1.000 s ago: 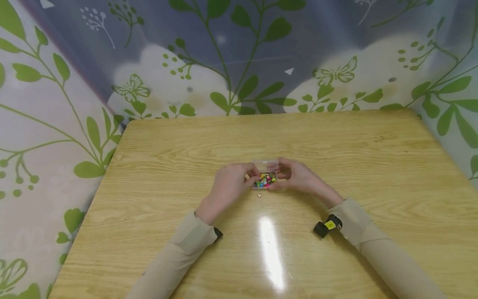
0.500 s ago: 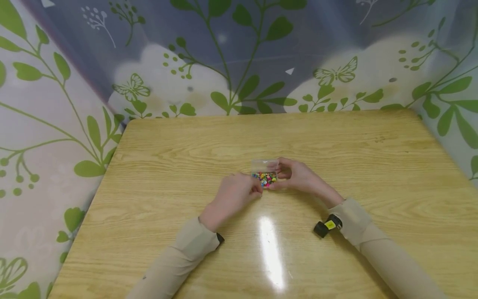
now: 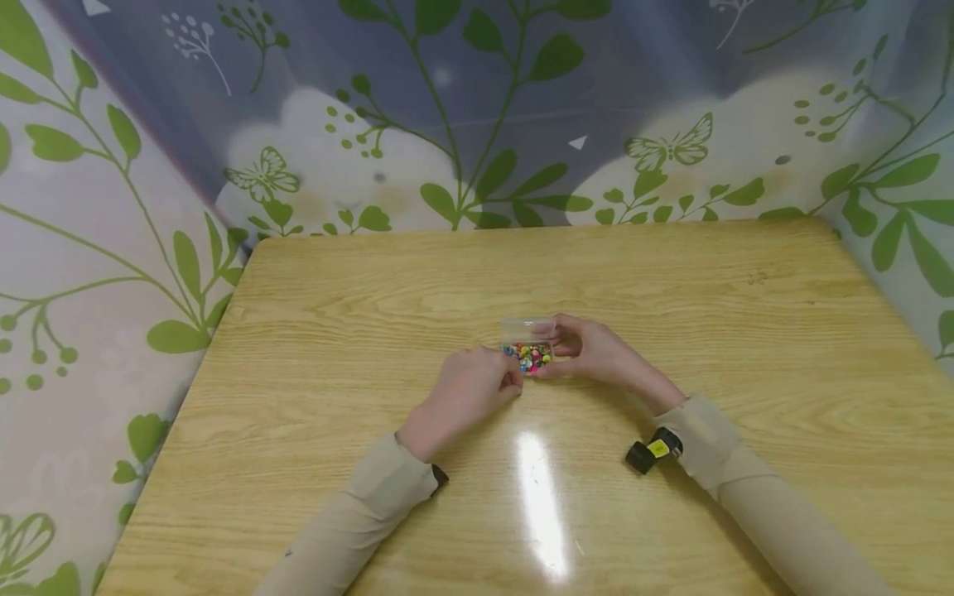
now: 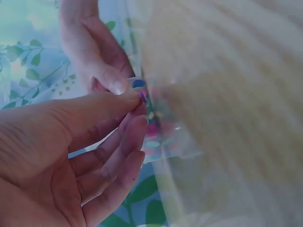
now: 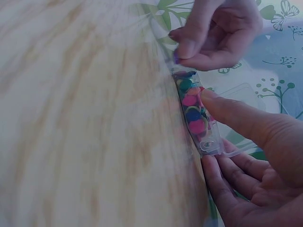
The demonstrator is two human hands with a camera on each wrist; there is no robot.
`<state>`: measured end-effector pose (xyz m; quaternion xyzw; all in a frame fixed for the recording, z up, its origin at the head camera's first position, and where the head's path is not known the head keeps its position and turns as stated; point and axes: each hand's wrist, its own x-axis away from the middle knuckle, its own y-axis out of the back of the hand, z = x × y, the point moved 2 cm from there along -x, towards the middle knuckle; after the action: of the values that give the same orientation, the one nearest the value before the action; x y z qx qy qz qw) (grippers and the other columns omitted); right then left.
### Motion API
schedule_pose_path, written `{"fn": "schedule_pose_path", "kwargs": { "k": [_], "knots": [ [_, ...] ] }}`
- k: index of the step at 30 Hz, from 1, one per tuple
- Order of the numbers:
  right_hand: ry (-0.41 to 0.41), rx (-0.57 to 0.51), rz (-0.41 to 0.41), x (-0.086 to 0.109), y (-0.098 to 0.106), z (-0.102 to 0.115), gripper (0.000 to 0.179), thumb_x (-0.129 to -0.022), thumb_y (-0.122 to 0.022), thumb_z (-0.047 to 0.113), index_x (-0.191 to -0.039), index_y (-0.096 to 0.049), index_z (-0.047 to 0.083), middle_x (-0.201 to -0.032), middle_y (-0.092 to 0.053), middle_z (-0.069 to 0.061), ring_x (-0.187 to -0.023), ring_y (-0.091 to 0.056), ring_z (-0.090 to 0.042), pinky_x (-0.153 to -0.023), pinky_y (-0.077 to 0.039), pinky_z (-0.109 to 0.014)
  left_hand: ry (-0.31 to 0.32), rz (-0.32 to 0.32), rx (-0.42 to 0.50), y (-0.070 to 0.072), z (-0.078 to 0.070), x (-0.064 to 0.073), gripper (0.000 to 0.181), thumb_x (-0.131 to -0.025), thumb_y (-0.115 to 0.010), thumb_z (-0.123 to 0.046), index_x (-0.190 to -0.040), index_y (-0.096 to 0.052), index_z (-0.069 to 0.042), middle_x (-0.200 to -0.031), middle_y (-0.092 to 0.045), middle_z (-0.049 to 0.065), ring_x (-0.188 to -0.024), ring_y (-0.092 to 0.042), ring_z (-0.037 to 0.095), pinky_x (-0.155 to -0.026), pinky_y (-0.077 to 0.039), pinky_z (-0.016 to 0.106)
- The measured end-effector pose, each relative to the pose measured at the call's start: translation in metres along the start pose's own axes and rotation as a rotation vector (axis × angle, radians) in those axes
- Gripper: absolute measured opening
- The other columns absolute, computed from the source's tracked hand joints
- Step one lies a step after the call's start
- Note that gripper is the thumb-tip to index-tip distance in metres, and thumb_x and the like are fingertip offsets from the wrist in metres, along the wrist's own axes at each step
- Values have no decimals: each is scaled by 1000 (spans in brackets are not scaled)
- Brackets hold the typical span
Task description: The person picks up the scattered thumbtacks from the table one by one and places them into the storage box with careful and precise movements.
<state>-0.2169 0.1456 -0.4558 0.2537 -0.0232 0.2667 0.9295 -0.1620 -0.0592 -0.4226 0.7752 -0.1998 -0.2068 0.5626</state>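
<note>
A small clear plastic box (image 5: 208,145) stands on the table with its lid (image 3: 520,329) raised at the back. Many small colourful round pieces (image 3: 531,356) fill it. My right hand (image 3: 599,354) holds the box at its right end, thumb on the near side and fingers behind. At the box's near left corner is my left hand (image 3: 465,389). Its thumb and index finger pinch a tiny purple piece (image 5: 176,56), which also shows in the left wrist view; its exact kind is too small to tell. The left fingers partly hide the box's left end.
The wood-grain table (image 3: 358,290) stretches around both hands, bounded by walls with a leaf print (image 3: 507,190) at the back and sides. A bright light reflection (image 3: 542,505) lies on its near part. A black wrist device (image 3: 647,451) sits at the right cuff.
My left hand has moved from over the box's left end toward its near corner, covering the spot where a small round piece lay on the table. The right hand has stayed put.
</note>
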Motion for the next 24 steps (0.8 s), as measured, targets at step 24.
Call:
{"fn": "schedule_pose_path", "kwargs": {
  "k": [24],
  "knots": [
    [20, -3, 8, 4, -1, 3, 58, -83, -85, 19, -133, -57, 8, -133, -59, -18, -125, -59, -40, -103, -51, -45, 17, -139, 118, 13, -3, -25, 11, -93, -75, -26, -99, -76, -17, -86, -76, -3, -53, -57, 7, -43, -33, 18]
  ]
}}
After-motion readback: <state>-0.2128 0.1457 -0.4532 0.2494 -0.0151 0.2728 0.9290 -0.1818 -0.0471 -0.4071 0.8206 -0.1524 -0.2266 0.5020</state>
